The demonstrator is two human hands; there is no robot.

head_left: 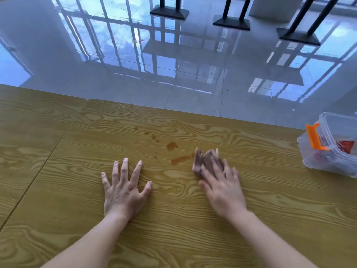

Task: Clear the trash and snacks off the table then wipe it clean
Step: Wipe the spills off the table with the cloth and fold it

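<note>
A clear plastic container (332,146) stood at the right edge of the wooden table (77,190), partly cut off by the frame. An orange latch (314,136) was fitted on its left rim. Inside it lay red packaging (346,146) and other items too indistinct to identify through the wall.

The left hand (123,188) lay flat on the table, palm down, fingers spread, holding nothing. The right hand (222,186) pressed down on a brownish wad of cloth or tissue (204,161), fingers extended over it; the wad and the fingers were blurred, so the material could not be determined. The two hands were apart, with bare tabletop between them.

Brown liquid stains (172,146) marked the table ahead of the hands: a trail of small spots running from the far left toward a larger blot, and a streak (180,160) just beside the left edge of the wad. Nothing lay between the wad and the stains.

Beyond the far table edge was a glossy tiled floor (135,74) with black furniture bases (169,12) standing on it.
</note>
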